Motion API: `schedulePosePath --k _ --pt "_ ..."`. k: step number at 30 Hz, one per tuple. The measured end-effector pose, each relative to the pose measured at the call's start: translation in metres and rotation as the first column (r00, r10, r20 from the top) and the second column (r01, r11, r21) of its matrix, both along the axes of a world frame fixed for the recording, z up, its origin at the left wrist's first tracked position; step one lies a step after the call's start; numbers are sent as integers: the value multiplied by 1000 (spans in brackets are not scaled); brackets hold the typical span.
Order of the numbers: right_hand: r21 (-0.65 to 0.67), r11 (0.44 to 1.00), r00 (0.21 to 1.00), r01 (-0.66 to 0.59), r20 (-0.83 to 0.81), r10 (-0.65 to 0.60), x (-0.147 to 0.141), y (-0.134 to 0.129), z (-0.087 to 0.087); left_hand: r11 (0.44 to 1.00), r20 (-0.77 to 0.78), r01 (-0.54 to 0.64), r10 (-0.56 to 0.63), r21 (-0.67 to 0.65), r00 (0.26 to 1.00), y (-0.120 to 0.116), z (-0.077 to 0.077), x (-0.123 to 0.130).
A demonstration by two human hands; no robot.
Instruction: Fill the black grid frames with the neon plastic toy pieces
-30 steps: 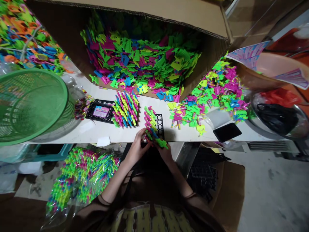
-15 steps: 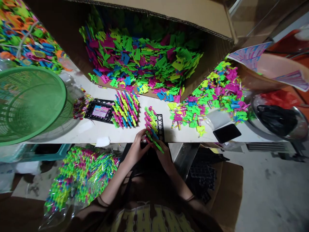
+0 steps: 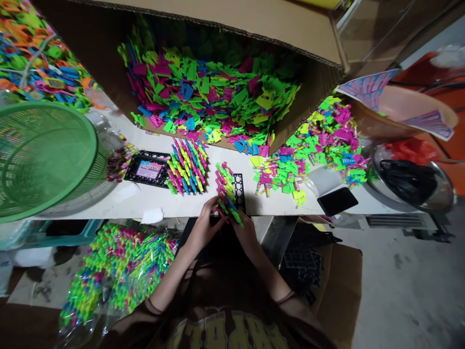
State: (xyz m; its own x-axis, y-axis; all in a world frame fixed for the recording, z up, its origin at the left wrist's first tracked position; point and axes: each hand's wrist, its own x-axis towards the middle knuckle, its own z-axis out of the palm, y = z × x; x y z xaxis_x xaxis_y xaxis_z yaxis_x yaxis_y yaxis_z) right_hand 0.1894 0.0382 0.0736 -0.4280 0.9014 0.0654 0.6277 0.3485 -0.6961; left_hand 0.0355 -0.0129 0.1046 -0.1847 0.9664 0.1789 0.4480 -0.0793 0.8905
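Note:
A black perforated tray (image 3: 239,188) lies at the table's near edge, its left part covered by a slanted row of pink, yellow, blue and green plastic toy pieces (image 3: 225,180). My left hand (image 3: 206,224) is closed at the near left of this row, its fingertips on the toy pieces. From the right, my right hand (image 3: 247,232) closes around the near end, against a green toy piece (image 3: 237,216). The fingers partly hide what they grip. Just left stands a filled tray of similar toy pieces (image 3: 188,167), beside a black tray with a printed card (image 3: 149,169).
A large cardboard box (image 3: 283,31) full of loose coloured pieces opens toward me. More pieces (image 3: 286,169) and a phone (image 3: 337,201) lie right. A green basket (image 3: 92,145) stands left. Below are a bag of toy pieces (image 3: 123,261) and a carton (image 3: 339,286).
The camera view has shifted slightly. Both hands stay at the near end of the row, and the toy pieces between them have tilted a little.

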Motion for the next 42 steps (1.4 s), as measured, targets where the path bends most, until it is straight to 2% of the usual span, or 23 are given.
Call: schedulePosePath --k 14,16,21,24,29,37,42 --pt "9 1000 970 -19 242 17 -9 -2 12 1000 4 24 -24 8 1000 -1 -2 -6" --pt "9 1000 972 -13 237 11 -9 -3 10 1000 10 26 -26 11 1000 0 -3 -6" --pt "12 997 994 -72 87 71 -5 0 -5 999 26 38 -38 13 999 0 -4 -7" --pt "36 995 994 -94 51 92 -4 2 -13 999 34 44 -45 16 998 0 -5 -8" --pt "45 991 986 -124 119 118 -5 3 -16 999 35 33 -33 3 999 -1 -5 -7" --pt "2 994 958 -114 264 109 -10 4 -8 999 6 34 -34 -37 999 2 -2 -8" --pt "35 993 960 -111 261 98 -13 6 -8 1000 -19 5 -5 -5 1000 5 -1 -9"
